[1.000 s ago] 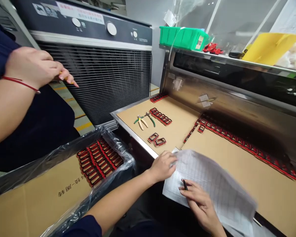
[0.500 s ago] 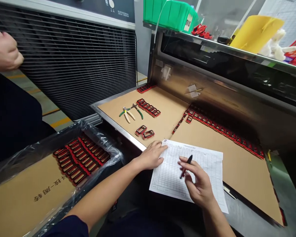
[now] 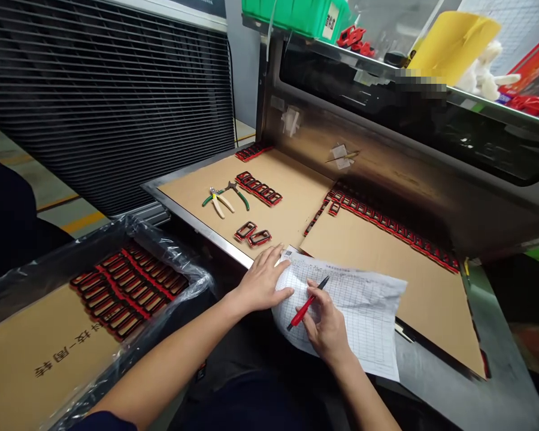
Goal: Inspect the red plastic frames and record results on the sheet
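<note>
A printed form sheet [image 3: 359, 305] lies on the near edge of the cardboard-covered bench [image 3: 422, 287]. My left hand [image 3: 263, 278] rests flat on the sheet's left corner, fingers spread. My right hand [image 3: 326, 323] sits on the sheet and grips a red and black pen [image 3: 306, 303], its tip pointing up and right over the table lines. Two loose red-and-black frame parts [image 3: 253, 234] lie just beyond my left hand.
Green-handled pliers [image 3: 224, 197] and a short row of red parts [image 3: 258, 187] lie on the left cardboard. A long row of parts [image 3: 395, 230] runs along the back. A plastic-lined box [image 3: 130, 284] of parts stands at left. A green bin [image 3: 296, 13] sits on the shelf.
The view has swung right and down; the other person's hand at the left has left the frame. My right hand turned the pen and lowered onto the sheet, which now curls at its near edge.
</note>
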A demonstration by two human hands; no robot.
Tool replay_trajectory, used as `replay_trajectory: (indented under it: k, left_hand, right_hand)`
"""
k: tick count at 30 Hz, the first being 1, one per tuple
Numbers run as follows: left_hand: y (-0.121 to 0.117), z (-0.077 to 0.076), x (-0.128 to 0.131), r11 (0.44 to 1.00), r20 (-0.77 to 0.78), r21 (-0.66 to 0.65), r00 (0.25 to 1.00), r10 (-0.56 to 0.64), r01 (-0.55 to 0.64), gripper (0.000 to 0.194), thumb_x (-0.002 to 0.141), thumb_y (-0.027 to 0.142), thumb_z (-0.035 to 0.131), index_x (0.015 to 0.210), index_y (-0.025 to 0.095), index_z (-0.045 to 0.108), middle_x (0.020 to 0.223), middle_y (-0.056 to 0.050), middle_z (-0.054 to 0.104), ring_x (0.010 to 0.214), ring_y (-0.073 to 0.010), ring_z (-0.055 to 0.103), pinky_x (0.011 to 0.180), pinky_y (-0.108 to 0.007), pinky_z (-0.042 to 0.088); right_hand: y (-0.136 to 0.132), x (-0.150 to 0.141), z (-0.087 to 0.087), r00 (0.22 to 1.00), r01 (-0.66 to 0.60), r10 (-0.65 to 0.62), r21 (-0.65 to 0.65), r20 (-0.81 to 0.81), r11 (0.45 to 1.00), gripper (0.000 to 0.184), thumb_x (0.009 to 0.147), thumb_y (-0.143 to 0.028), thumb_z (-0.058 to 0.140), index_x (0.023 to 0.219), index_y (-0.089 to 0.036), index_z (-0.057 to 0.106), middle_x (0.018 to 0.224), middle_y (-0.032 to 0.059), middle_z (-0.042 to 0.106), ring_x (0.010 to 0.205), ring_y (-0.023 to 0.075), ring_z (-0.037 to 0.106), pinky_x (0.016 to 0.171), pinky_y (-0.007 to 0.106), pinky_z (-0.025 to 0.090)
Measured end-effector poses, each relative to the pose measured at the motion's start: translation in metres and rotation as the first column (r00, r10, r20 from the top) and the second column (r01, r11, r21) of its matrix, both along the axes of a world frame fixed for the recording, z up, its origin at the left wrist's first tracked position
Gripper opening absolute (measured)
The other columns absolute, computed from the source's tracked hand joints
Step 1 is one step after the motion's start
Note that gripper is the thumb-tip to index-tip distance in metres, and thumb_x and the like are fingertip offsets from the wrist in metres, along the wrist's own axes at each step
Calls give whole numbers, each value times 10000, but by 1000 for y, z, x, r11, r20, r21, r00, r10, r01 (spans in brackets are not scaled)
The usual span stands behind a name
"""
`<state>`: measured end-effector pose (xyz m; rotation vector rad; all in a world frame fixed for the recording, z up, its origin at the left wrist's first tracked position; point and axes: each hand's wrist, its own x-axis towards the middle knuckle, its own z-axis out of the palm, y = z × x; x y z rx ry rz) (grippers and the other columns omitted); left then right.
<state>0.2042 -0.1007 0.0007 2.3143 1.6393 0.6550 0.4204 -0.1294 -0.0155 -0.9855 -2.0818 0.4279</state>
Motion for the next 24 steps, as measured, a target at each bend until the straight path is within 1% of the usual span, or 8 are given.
replay_trajectory:
  k: [5, 8, 11, 15, 18, 20, 22, 24]
  left_hand:
    - [-11, -4, 6, 999, 3, 35, 999, 39, -39, 480, 781, 393, 717, 1163, 115, 632, 1553, -228, 360, 1450, -412, 303, 1198, -592, 265]
    - [-15, -3, 2, 999, -34, 28, 999, 34, -33, 506, 778, 362, 703, 1209, 112, 617, 1563, -228, 352, 1453, -412, 311, 1197, -583, 285]
    - [-17, 1, 2, 999, -72, -6, 997, 32, -32, 520, 793, 344, 680, 1252, 112, 606, 1566, -230, 355, 1457, -405, 318, 1205, -560, 288]
    - [-18, 4, 14, 996, -83, 84, 995, 49, -42, 470, 828, 390, 651, 1211, 117, 642, 1588, -192, 348, 1487, -385, 270, 1236, -541, 231]
    - [-20, -1, 23, 992, -106, 121, 994, -18, 31, 415, 896, 356, 577, 1263, 169, 628, 1520, -112, 488, 1464, -332, 346, 1238, -561, 211]
    - [-22, -3, 26, 994, -110, 109, 994, 25, -13, 380, 910, 340, 556, 1239, 172, 645, 1439, -108, 579, 1420, -326, 421, 1224, -593, 210]
    - [-25, -4, 25, 991, -104, 107, 990, 94, -82, 369, 908, 347, 558, 1216, 171, 658, 1409, -116, 605, 1393, -344, 451, 1211, -636, 189]
    - [-26, -4, 22, 990, -97, 102, 989, 111, -101, 358, 909, 348, 559, 1208, 182, 663, 1411, -110, 604, 1392, -355, 448, 1202, -667, 159]
  right_hand:
    - [-7, 2, 7, 999, 3, -7, 105, 45, 994, 409, 946, -176, 563, 1321, -222, 407, 1258, 172, 660, 1194, 265, 658, 898, 415, 618]
    - [5, 13, 12, 993, 11, -37, 216, 114, 976, 404, 935, -150, 578, 1292, -234, 409, 1264, 166, 660, 1234, 283, 628, 951, 506, 582]
    - [18, 23, 12, 978, -18, -24, 202, 206, 979, 415, 924, -172, 591, 1294, -212, 408, 1300, 197, 641, 1236, 307, 622, 970, 570, 554]
    - [24, 25, 5, 971, -80, 47, 133, 234, 988, 456, 905, -211, 619, 1314, -198, 417, 1313, 216, 636, 1182, 314, 655, 901, 518, 601]
    - [23, 25, 2, 993, -88, 85, 33, 79, 996, 487, 843, -204, 701, 1279, -228, 486, 1331, 180, 639, 1192, 311, 651, 926, 504, 588]
    - [20, 29, 3, 993, -54, 50, -37, -110, 998, 427, 790, -212, 761, 1164, -257, 561, 1235, 124, 700, 1104, 295, 694, 907, 483, 587]
    - [15, 33, 6, 963, 10, -34, -90, -266, 996, 265, 818, -240, 738, 1032, -266, 585, 1045, 62, 747, 946, 253, 729, 841, 441, 593]
    - [12, 36, 9, 934, 57, -107, -154, -341, 986, 50, 923, -274, 600, 963, -253, 579, 882, 30, 733, 820, 217, 724, 775, 404, 590]
